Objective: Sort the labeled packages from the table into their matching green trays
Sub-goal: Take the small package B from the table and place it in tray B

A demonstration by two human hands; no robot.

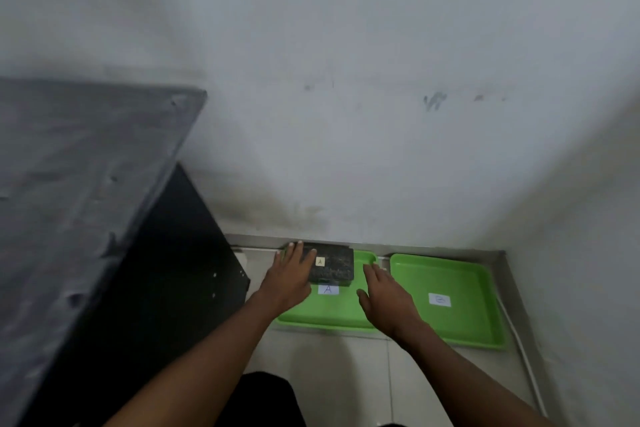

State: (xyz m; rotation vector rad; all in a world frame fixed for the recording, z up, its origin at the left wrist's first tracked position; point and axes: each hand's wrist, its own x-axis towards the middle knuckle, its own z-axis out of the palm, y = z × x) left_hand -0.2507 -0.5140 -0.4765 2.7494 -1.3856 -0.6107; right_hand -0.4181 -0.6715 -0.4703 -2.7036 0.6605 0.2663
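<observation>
Two green trays lie side by side on the floor against the wall. The left tray (322, 317) bears a white label marked A, the right tray (460, 284) a label marked B. A dark package (334, 265) with a small yellow A tag rests in the far part of the left tray. My left hand (289, 274) lies flat, fingers spread, over the package's left end. My right hand (386, 295) hovers open over the left tray's right side, a little apart from the package. The right tray holds only its label.
A dark table (79, 201) with a black side panel (180, 253) stands at the left, close to the left tray. A pale wall rises behind and to the right of the trays. A white cable (523, 354) runs along the floor by the right wall.
</observation>
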